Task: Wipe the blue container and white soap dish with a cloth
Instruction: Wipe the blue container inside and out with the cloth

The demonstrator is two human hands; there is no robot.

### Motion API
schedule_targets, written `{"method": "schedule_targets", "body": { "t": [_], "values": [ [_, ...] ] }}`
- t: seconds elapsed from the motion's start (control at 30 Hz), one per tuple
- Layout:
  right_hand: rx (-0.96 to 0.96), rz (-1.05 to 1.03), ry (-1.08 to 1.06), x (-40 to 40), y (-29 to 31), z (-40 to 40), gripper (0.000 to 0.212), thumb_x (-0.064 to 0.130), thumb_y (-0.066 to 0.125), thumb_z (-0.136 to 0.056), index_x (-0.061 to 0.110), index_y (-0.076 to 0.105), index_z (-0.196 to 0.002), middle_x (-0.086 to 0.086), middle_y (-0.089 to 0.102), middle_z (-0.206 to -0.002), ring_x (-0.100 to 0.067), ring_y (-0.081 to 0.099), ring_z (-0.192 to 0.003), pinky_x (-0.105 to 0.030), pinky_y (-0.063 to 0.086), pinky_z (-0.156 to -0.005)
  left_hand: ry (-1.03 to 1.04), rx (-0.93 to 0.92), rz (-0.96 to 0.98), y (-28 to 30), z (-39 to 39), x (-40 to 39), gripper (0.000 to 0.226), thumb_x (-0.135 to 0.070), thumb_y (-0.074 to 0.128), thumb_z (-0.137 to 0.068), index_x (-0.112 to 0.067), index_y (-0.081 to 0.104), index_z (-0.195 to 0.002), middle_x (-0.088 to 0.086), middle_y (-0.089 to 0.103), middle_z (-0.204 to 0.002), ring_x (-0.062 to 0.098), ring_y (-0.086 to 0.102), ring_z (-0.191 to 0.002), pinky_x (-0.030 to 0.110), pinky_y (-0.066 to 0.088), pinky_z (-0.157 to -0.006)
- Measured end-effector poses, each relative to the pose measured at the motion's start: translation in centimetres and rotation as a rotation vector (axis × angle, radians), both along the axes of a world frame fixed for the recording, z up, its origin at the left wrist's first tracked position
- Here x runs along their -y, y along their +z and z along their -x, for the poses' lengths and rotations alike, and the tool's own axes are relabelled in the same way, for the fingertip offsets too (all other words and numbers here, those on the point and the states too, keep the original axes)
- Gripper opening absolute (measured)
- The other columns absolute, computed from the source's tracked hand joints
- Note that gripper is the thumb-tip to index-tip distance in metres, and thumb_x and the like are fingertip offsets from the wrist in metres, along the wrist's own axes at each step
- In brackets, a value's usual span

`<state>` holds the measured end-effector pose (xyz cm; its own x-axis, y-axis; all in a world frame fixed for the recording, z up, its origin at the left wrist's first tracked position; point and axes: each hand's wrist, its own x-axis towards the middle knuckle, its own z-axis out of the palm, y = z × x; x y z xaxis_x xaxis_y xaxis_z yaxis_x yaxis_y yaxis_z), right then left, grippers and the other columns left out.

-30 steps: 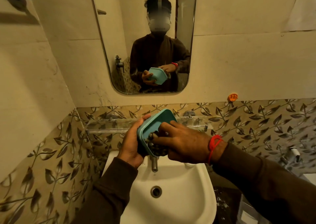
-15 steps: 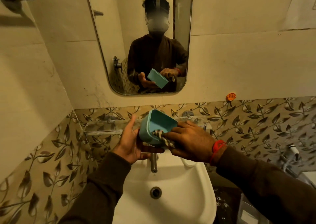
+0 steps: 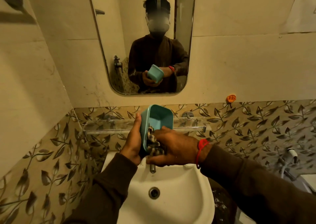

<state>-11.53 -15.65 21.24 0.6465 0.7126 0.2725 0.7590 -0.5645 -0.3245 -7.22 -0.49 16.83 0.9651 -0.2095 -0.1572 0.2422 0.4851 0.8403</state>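
Note:
A blue-green rectangular container (image 3: 158,119) is held above the sink, tilted so its open side faces me. My left hand (image 3: 134,141) grips its left wall and bottom corner. My right hand (image 3: 176,147) presses a striped grey-and-white cloth (image 3: 153,143) into the container's lower inside edge. A red thread band circles my right wrist. No white soap dish is visible.
A white sink (image 3: 171,189) with a metal tap (image 3: 152,168) and a drain lies directly below my hands. A clear glass shelf (image 3: 188,125) runs along the wall behind the container. A mirror (image 3: 142,39) above shows the person holding the container. An orange hook (image 3: 230,98) is on the wall at right.
The container has been turned from nearly edge-on to open side facing me. The cloth moved from the outer rim into the container's inside lower edge.

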Motion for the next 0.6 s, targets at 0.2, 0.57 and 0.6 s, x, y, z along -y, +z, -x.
{"method": "schedule_targets", "body": {
  "t": [0.2,0.57,0.6],
  "values": [
    [0.373,0.316,-0.01,0.5,-1.4,0.0,0.042,0.052,0.056,-0.085,0.021,0.06,-0.113,-0.001,0.063,-0.104,-0.02,0.048,-0.094,-0.036,0.04,-0.082,-0.138,-0.187,-0.125,-1.4,0.4,-1.4,0.085,-0.083,0.036,-0.088,-0.015,0.077,-0.12,0.026,0.071,-0.127,0.046,0.063,-0.123,0.065,0.045,-0.108],
    [-0.301,-0.427,-0.239,-1.9,-0.7,-0.1,0.027,0.03,0.061,-0.091,0.01,0.065,-0.109,-0.006,0.072,-0.099,-0.015,0.069,-0.087,-0.037,0.06,-0.078,0.006,0.156,0.066,-1.9,1.6,0.0,0.06,-0.059,0.056,-0.092,-0.02,0.063,-0.138,0.02,0.069,-0.131,0.033,0.07,-0.115,0.043,0.063,-0.085],
    [-0.321,-0.422,-0.221,-2.0,-0.8,0.0,0.029,0.031,0.061,-0.091,0.01,0.064,-0.111,-0.006,0.071,-0.102,-0.015,0.069,-0.089,-0.037,0.059,-0.079,-0.021,0.104,0.077,-1.5,1.6,0.1,0.064,-0.058,0.057,-0.092,-0.013,0.063,-0.137,0.024,0.068,-0.131,0.035,0.071,-0.113,0.043,0.063,-0.084]
  ]
}}
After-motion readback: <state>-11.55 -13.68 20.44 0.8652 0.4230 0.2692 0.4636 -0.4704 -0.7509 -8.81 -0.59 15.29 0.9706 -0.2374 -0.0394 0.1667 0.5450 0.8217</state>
